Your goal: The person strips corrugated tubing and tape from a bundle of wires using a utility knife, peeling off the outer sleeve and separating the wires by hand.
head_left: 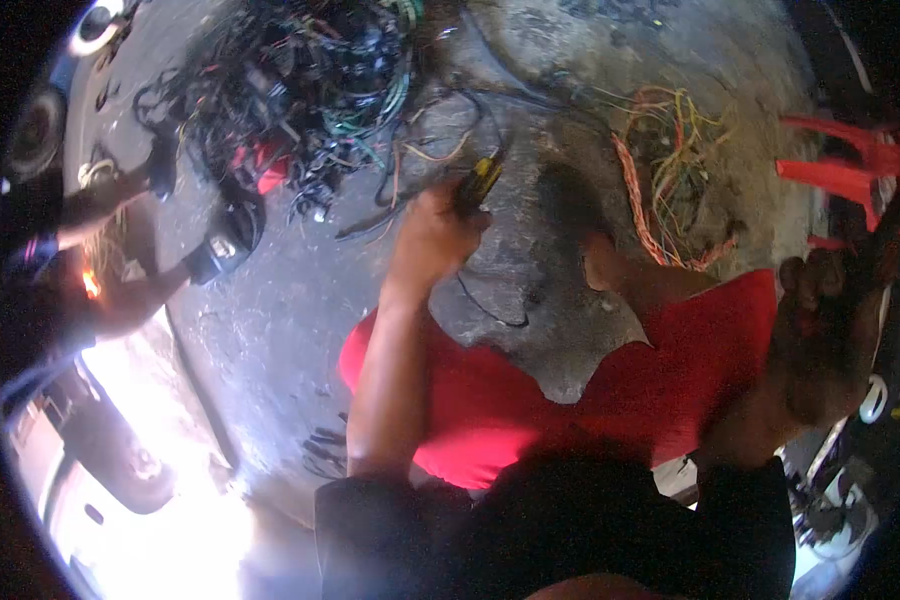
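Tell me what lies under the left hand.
Grey floor shows around the left hand, with a thin dark wire nearby. Whatever lies directly beneath the hand and its yellow-and-black tool is covered.

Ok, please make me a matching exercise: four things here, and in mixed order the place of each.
1. Yellow-and-black tool
2. Dark cable pile
3. Orange and yellow wires
4. Red shorts

A. On the floor, upper left of picture
B. Worn, low in the picture
C. Gripped in the left hand
D. On the floor, right side

Pairs: 1-C, 2-A, 3-D, 4-B
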A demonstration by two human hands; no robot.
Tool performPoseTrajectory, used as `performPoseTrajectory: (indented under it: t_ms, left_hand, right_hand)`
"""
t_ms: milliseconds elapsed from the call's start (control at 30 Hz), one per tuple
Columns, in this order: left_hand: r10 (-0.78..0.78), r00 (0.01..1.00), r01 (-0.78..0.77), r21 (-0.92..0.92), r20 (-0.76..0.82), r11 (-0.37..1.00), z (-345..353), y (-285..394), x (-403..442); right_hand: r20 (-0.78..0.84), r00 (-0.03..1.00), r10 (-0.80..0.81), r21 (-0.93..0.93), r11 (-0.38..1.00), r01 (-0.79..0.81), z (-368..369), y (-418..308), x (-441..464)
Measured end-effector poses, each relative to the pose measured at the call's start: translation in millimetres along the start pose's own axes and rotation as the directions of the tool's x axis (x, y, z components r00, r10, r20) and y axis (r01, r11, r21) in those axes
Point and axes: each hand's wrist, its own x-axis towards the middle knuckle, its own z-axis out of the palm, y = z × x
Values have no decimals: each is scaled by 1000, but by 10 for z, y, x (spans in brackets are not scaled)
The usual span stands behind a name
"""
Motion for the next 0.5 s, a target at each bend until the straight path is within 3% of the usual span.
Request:
performPoseTrajectory:
  t_ms: [167,233,333,467,500]
  left_hand:
    - [-95,995,93,106,10,990,-95,21,15]
    - [-120,992,119,46,31,992,-46,-24,46]
    - [8,1000,-9,44,14,999,84,-66,82]
    - [-21,996,14,77,91,997,107,17,77]
    - [-30,993,20,84,117,996,96,28,69]
  right_hand:
    - [146,989,31,-16,999,-29,55,24,-10]
    - [55,998,33,31,999,-34,77,34,-54]
    - [-15,1000,-10,20,1000,10,-2,42,-85]
    - [58,997,51,-11,999,-51,-45,0,-185]
    - [-103,994,34,-109,993,-45,38,4,-223]
